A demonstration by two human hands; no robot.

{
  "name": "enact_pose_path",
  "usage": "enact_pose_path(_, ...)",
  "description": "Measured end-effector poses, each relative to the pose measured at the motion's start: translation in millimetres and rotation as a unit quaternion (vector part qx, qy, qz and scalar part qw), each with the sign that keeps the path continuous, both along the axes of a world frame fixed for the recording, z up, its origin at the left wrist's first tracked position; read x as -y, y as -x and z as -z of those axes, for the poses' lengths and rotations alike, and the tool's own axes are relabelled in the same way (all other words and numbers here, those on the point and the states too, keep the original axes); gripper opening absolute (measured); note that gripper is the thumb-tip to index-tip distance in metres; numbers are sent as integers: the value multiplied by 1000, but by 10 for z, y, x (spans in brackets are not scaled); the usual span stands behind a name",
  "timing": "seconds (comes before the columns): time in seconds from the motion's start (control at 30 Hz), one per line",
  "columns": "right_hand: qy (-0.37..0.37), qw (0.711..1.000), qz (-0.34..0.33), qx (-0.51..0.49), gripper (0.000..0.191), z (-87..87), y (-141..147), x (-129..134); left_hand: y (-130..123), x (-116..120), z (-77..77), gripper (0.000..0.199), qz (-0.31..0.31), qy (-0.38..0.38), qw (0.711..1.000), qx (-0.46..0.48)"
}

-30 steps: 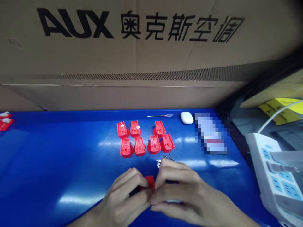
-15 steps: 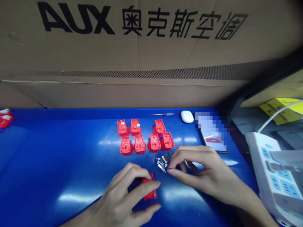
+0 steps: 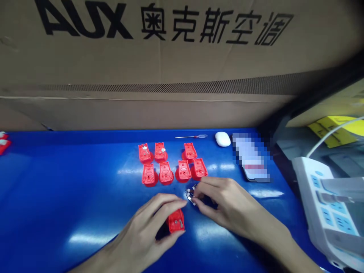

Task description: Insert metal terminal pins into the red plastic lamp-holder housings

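Observation:
My left hand curls around a red plastic housing, thumb at its near edge and fingers at its far edge. The housing lies open side up, with a small metal piece inside. My right hand has its fingertips drawn together at a small pile of metal parts, some with whitish ends. Its fingers cover part of the pile, so what lies between the tips is hidden. Just beyond, several more red housings stand in two rows, two at the back left with a small metal piece in them.
A screwdriver, a white rounded case and a phone lie along the back of the blue table. A power strip stands at the right. A large cardboard box rises behind.
My right hand has moved left onto the metal parts, its fingers lower and closer together. My left thumb has come up to the housing's near edge. The view has shifted slightly.

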State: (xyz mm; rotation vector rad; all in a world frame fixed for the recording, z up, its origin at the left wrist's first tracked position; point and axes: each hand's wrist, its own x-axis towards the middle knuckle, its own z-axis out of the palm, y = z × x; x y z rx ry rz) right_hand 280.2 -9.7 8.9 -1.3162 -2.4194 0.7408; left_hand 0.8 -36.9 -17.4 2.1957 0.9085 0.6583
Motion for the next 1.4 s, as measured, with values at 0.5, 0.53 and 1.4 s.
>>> enact_pose_path(0.5, -20, 979, -43, -197, 19, -38, 170, 169, -34, -44, -34, 32, -15, -32, 998, 57)
enact_pose_path(0.53, -28, 982, -42, -183, 18, -13, 195, 190, -35, -47, -28, 32, -14, -30, 998, 57)
enact_pose_path(1.4, 44, 983, -72, -162, 8, 9, 197, 136, -27, -30, -57, 49, -24, -36, 997, 70)
